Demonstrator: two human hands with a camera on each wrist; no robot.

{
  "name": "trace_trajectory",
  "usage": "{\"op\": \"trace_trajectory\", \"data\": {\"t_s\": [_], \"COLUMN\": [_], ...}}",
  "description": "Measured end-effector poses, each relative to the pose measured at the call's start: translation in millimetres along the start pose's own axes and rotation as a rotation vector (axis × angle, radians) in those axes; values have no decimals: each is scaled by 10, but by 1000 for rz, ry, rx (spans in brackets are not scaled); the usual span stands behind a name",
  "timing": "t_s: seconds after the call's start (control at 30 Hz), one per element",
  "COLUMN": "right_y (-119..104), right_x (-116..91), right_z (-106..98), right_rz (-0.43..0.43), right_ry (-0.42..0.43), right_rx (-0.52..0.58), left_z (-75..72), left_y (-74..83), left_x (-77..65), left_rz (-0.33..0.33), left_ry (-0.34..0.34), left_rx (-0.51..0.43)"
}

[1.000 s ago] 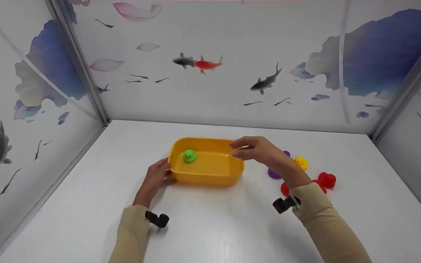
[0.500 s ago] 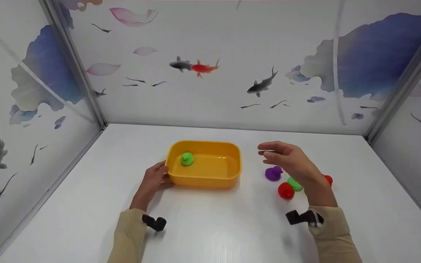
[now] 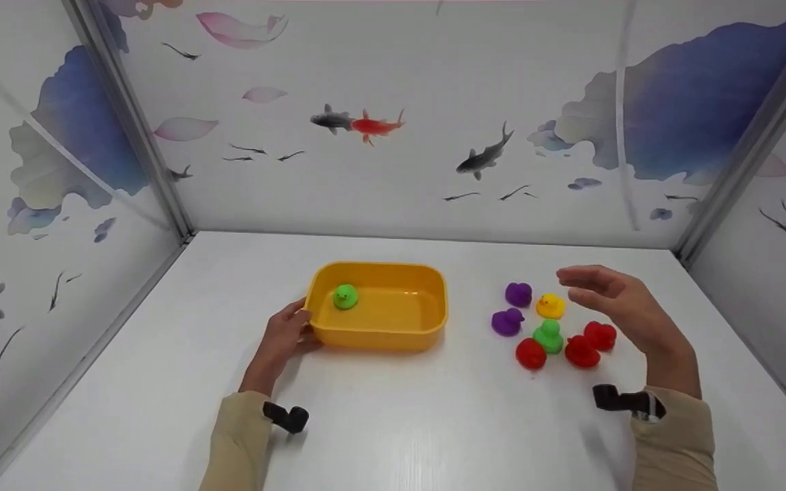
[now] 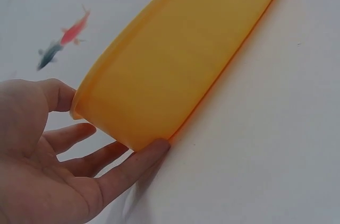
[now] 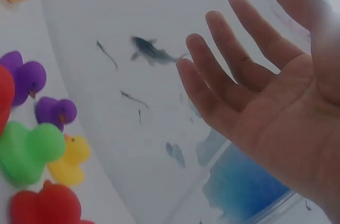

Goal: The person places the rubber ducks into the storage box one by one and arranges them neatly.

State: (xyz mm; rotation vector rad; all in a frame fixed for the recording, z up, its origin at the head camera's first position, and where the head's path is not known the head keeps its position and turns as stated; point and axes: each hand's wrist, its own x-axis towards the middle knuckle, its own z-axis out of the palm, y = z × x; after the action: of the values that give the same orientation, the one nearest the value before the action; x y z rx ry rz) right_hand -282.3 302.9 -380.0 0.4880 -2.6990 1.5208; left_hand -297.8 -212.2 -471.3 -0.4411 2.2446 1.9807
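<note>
At the centre of the head view a yellow tub [image 3: 379,339] sits on the white worktop [image 3: 400,423], with a green duck [image 3: 345,296] inside it near its left end. The left hand [image 3: 284,334] holds that end; in the left wrist view its digits are spread over the tub's height, one at the rim and another at the lower edge of the wall.

Right of centre lies a loose group of toy ducks: an upper purple duck [image 3: 518,294], a lower purple duck [image 3: 507,322], a yellow duck [image 3: 550,307], a second green duck [image 3: 548,339] and three red ones. The left red duck [image 3: 531,354] is close beside that green one; the middle red duck [image 3: 582,352] and the right red duck [image 3: 600,335] are close together. The right hand [image 3: 628,303] hovers beyond them to the right, holding nothing, its fingers relaxed and slightly bent; the right wrist view shows its palm and parted fingers. Both wrists carry small black cameras [image 3: 287,417] by beige sleeves [image 3: 239,433]. Painted fish and petals decorate the back wall [image 3: 366,198].
</note>
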Motion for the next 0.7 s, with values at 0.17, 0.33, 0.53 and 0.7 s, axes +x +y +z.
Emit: {"op": "trace_trajectory", "data": {"t_s": [0.17, 0.33, 0.53, 0.7], "right_y": [270, 523, 753, 941], "right_x": [-71, -142, -231, -234], "right_z": [-159, -271, -331, -308], "right_rz": [46, 120, 261, 344], "right_ry": [76, 110, 94, 30], "right_rx": [-5, -14, -20, 3], "left_z": [17, 20, 6, -19], "left_y": [13, 16, 12, -4], "left_x": [16, 16, 1, -10], "left_rz": [24, 14, 5, -3], "left_ry": [-2, 4, 1, 6], "left_rx": [4, 5, 10, 13]}}
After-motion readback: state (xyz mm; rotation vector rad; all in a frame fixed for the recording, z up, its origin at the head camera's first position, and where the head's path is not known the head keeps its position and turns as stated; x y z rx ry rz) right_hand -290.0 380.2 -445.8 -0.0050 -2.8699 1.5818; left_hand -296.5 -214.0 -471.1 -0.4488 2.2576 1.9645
